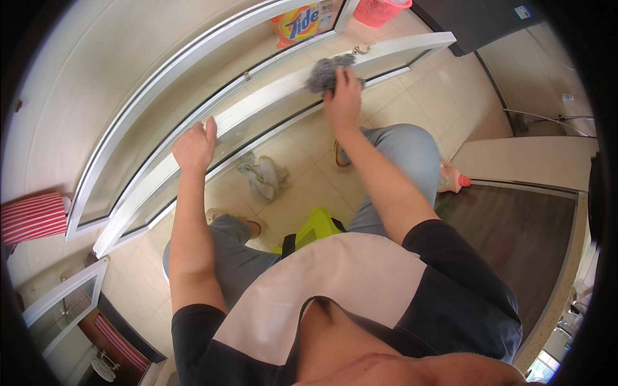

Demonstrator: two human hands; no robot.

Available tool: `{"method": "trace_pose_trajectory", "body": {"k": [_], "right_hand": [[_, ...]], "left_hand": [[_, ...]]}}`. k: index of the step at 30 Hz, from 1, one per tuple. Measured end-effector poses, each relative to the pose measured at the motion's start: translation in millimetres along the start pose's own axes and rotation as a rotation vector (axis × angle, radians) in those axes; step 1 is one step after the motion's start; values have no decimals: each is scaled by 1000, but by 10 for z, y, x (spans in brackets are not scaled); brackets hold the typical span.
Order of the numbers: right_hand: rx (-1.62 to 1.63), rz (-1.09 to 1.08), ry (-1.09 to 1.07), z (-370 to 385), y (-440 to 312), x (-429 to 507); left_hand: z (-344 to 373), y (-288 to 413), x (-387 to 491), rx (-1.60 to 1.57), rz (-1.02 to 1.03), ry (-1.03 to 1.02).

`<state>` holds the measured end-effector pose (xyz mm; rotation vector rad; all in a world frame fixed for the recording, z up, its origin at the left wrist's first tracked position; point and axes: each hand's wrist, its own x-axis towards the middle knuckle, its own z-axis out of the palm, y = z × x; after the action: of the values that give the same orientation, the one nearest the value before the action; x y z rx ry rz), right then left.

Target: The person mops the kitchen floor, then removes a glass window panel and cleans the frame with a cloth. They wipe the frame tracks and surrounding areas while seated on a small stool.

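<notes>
My right hand (345, 99) holds a bunched grey cloth (328, 72) against the white frame (260, 106) of a glazed door. Some blur shows around this hand and the cloth. Farther left along the same frame, my left hand (193, 147) grips its edge, thumb pointing up and fingers curled over the far side. Close to the cloth, a small metal latch or handle (361, 49) sits on the frame. Below the door, a crumpled pale cloth with yellowish edging (264, 178) lies on the tiled floor (309, 193), between my feet.
Behind this door stands another white-framed glass panel (159, 72). Beyond it are an orange Tide bag (301, 24) and a pink basket (379, 12). A pink bottle with a red cap (451, 177) is beside my right knee. Yellow-green plastic (314, 229) shows between my legs.
</notes>
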<state>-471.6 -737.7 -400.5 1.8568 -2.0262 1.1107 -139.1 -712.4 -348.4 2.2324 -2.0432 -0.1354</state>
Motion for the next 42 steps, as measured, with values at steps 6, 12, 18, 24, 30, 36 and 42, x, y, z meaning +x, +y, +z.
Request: {"method": "trace_pose_trajectory", "body": {"k": [6, 12, 18, 24, 30, 36, 42], "right_hand": [[158, -84, -206, -104, -644, -210], [42, 16, -79, 10, -278, -52], [-4, 48, -101, 40, -198, 20], [-45, -137, -313, -185, -832, -186], [-149, -106, -410, -239, -590, 316], [-334, -15, -404, -294, 155, 747], [-279, -43, -384, -382, -15, 568]], "left_hand": [[32, -11, -33, 42, 29, 71], [64, -60, -48, 76, 80, 145], [101, -18, -11, 88, 94, 148], [90, -65, -48, 69, 95, 188], [95, -82, -38, 36, 93, 179], [72, -55, -52, 6, 73, 131], [13, -34, -66, -16, 67, 96]]}}
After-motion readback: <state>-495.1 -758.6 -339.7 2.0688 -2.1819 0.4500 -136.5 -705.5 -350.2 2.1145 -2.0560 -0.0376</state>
